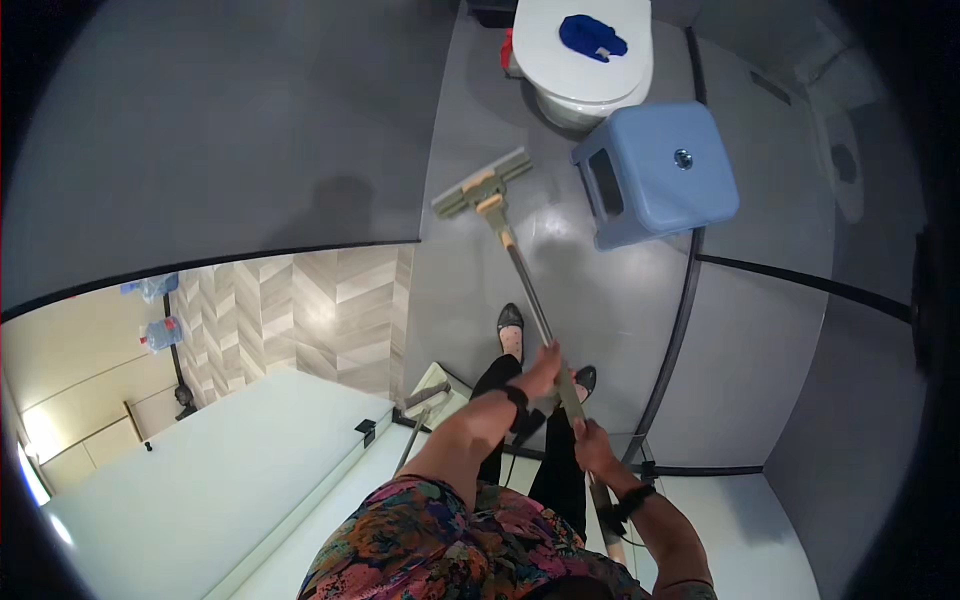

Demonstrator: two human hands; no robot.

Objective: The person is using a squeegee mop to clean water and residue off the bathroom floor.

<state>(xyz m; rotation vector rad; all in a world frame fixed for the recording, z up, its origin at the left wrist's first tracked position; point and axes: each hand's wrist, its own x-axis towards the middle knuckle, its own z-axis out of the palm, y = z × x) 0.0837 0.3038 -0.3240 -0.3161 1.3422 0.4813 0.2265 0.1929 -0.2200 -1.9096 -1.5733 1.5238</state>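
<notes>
Both of my hands are closed around the pole of a sponge mop, which runs slantwise from my body towards the toilet. My left hand grips farther down the pole, near my feet. My right hand holds it closer to my body. The wide mop head lies over the grey floor, left of the blue plastic stool. Whether the head presses on the floor is hard to tell. Beyond it stands a white toilet with its lid down and a dark blue cloth on top.
A dustpan with a broom head sits left of my legs. Grey walls flank the narrow floor. At left, a pale door panel stands by an opening onto a herringbone floor with large water bottles. Something red is beside the toilet.
</notes>
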